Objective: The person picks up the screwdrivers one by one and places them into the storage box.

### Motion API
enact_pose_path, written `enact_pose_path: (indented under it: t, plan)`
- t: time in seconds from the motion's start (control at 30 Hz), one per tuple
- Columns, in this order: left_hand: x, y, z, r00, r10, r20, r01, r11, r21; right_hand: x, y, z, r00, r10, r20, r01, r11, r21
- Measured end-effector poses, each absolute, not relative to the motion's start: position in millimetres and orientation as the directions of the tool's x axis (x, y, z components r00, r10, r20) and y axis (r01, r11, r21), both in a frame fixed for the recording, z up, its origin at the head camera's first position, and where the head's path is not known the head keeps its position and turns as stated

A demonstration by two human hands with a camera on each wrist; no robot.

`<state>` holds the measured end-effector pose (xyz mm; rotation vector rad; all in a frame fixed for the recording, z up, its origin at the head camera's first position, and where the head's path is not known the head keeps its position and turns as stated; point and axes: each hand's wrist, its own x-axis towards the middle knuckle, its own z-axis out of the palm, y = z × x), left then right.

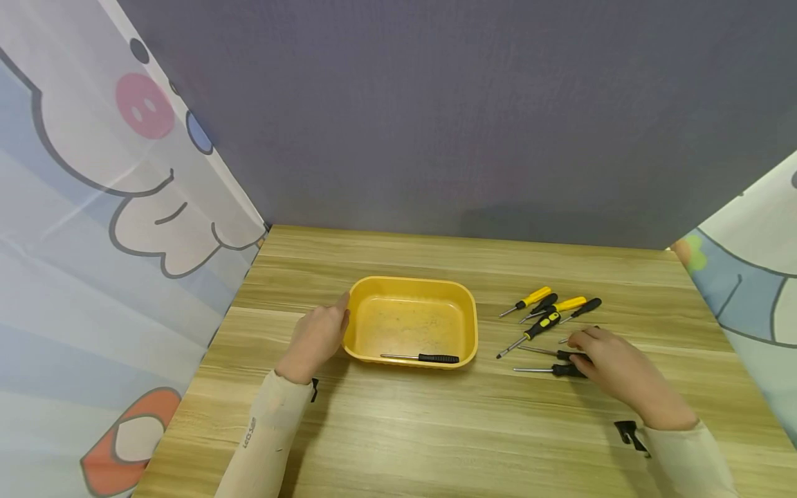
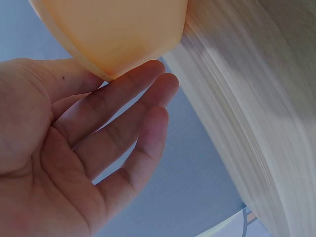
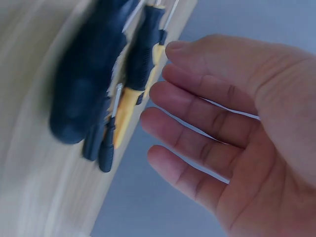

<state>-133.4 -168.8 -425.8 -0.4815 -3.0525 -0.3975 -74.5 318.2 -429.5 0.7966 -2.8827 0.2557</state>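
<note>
A yellow plastic basin (image 1: pixel 398 321) sits on the table with one small black-handled screwdriver (image 1: pixel 438 358) inside, along its near wall. At the basin's left rim, my left hand (image 1: pixel 316 339) pinches the edge; the left wrist view shows the thumb and index finger at the rim and the other fingers spread below. My right hand (image 1: pixel 616 363) hovers at the handle ends of the nearest black screwdrivers, such as one with a thick handle (image 1: pixel 568 371). In the right wrist view its fingers (image 3: pixel 185 128) are loosely bent and hold nothing, beside a dark handle (image 3: pixel 84 79).
Farther back in the loose group lie a yellow-handled screwdriver (image 1: pixel 537 296), a black-and-yellow one (image 1: pixel 543 324) and a slim black one (image 1: pixel 588 306), some overlapping. A grey panel (image 1: pixel 436 138) rises behind the wooden table (image 1: pixel 436 429); cartoon-printed curtains (image 1: pixel 81 228) hang at both sides.
</note>
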Motion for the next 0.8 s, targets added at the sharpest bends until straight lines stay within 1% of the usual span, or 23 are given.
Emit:
enact_pose_path:
  t: [0.3,0.53,0.8]
  plan:
    - [-133.4,-169.1,-427.2,-0.951,0.3,0.078,0.31,0.918,0.247,-72.7,336.5,-444.0,-0.898,-0.425,0.117,-0.44,0.882,-0.168]
    - [-133.3,-169.2,-427.0,-0.95,0.302,0.078,0.312,0.917,0.247,-75.3,344.4,-451.6,-0.905,-0.413,0.101,-0.425,0.883,-0.199]
    - [-133.8,-169.0,-426.4,-0.95,0.303,0.074,0.312,0.918,0.247,-81.6,349.8,-456.3,-0.918,-0.396,0.008,-0.388,0.893,-0.228]
